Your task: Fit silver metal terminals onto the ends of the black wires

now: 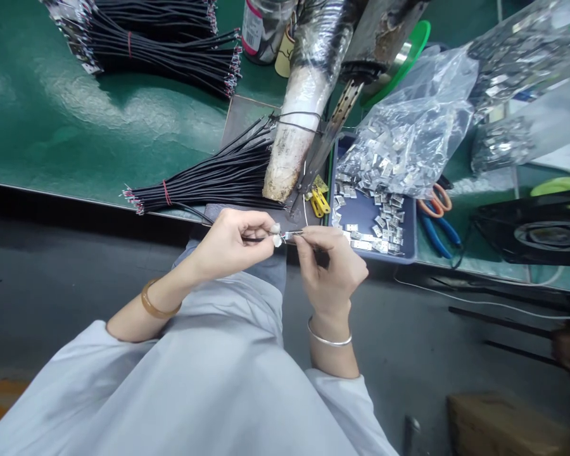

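Thumb and forefinger of my left hand (235, 244) are pinched on the end of a black cable (253, 239). Whitish coverings sit on those fingertips. Close against them, at the cable's end, is a small silvery metal connector (292, 234). My right hand (330, 263) has its fingers closed at the connector's other side. A thin, pale solder-like wire (306, 212) runs up from the right fingertips. Whether the right fingers grip the connector, the wire or both is unclear. Just beyond the hands lies a bundle of black cables (209, 174) tied with a red band.
A blue tray (411, 237) of small metal connectors stands right, with a plastic bag (418, 126) over it. A wrapped duct (289, 120) and metal holder (325, 139) come down ahead. Yellow clips (319, 204), blue-handled pliers (439, 237) and more cable bundles (161, 54) lie around.
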The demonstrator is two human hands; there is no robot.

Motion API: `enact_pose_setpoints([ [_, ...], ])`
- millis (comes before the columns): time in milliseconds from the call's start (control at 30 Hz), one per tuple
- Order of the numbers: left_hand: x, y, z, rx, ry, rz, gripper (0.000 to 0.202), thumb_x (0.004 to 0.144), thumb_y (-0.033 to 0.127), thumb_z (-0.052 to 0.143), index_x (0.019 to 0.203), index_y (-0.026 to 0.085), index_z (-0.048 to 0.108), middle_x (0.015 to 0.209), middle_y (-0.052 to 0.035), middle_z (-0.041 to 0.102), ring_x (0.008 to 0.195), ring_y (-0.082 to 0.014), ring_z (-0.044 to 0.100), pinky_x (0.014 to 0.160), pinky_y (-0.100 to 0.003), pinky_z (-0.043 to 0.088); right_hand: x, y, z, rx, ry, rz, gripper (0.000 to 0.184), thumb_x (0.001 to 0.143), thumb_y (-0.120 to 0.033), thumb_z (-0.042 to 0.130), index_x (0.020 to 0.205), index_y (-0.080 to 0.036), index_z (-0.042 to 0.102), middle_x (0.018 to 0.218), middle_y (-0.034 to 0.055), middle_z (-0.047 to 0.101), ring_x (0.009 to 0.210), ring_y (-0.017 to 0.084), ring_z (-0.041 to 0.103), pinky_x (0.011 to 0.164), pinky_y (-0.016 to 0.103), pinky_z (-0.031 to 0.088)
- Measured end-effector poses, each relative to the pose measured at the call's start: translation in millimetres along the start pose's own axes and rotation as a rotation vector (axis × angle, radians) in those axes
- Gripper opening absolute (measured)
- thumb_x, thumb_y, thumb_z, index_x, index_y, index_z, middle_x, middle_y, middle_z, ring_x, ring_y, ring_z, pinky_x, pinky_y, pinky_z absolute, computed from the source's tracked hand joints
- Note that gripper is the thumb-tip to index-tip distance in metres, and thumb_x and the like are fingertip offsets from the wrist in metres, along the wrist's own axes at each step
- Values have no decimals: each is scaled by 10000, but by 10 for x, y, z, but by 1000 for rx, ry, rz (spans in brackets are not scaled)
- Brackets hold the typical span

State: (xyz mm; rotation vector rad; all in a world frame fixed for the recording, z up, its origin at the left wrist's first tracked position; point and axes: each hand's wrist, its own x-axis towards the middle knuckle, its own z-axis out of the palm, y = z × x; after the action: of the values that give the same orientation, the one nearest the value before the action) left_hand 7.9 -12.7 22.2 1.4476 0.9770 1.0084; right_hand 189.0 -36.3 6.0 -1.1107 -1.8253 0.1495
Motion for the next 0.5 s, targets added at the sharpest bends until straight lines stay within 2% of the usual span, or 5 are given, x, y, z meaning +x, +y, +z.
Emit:
enact_pose_setpoints([
  [100,-9,8,-12,-69,-7,-73,124,762,220,639,665,147,618,547,40,458,514,-69,377,483,-195,334,-44,-25,-35,-58,63,-9,95,959,-161,670,999,-247,674,738,-55,724,508,72,626,513,174,497],
  [233,-18,13,-24,-53,-49,-54,129,775,218,634,671,141,634,565,34,482,534,-71,382,489,-195,324,-9,-129,-42,-116,-72,-71,53,941,-202,708,975,-242,699,610,-84,643,419,53,491,470,185,419],
  [367,-19,6,-36,-4,-43,-6,118,773,206,653,686,134,688,591,18,570,535,-68,400,489,-191,329,33,-159,-20,51,-131,210,123,961,-207,635,838,-212,647,569,-95,531,417,43,419,415,173,326],
  [433,-15,-12,-24,-25,13,-16,124,770,217,664,705,130,724,623,-1,631,544,-74,446,497,-187,360,39,-127,-25,140,-19,351,153,962,-257,623,816,-208,628,562,-95,494,410,46,403,397,174,300],
  [500,-6,-36,5,-63,71,-44,148,767,236,670,705,128,750,651,-21,673,569,-89,506,513,-185,399,34,-87,-35,185,186,369,131,962,-291,620,857,-213,632,546,-100,471,391,52,392,394,180,308],
])
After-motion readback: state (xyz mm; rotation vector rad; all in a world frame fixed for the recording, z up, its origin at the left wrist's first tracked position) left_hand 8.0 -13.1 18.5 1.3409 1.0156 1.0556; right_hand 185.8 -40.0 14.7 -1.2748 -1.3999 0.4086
